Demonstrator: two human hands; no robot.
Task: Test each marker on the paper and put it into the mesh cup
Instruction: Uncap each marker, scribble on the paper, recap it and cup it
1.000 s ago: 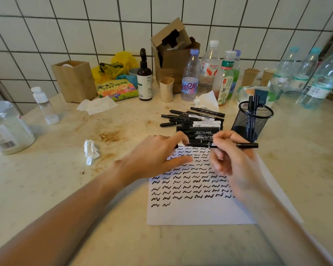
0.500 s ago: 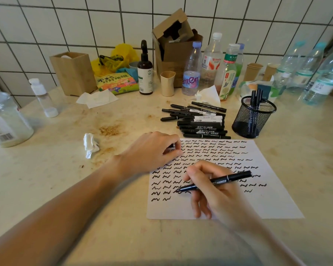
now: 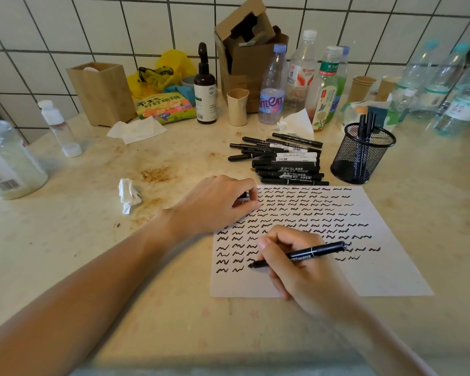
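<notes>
White-tiled wall (image 3: 65, 28) behind stained beige counter (image 3: 65, 261). Clear jar (image 3: 8, 164) far left, bamboo box (image 3: 103, 93), bottles. Left hand (image 3: 217, 204) pinches black cap on paper (image 3: 385, 278). Right hand (image 3: 304, 270) grips marker (image 3: 318, 252), tip on paper. Marker pile (image 3: 285, 164). Mesh cup (image 3: 361, 156) holds several markers.

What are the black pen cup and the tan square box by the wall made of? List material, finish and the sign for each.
Black mesh pen cup: seemingly metal wire mesh with a matte black coat; the markers inside show through its fine grid.
Tan square box: probably bamboo or wood, smooth and unpainted; faint grain and thick walls at the open top suggest it, though a laminate is possible.
</notes>
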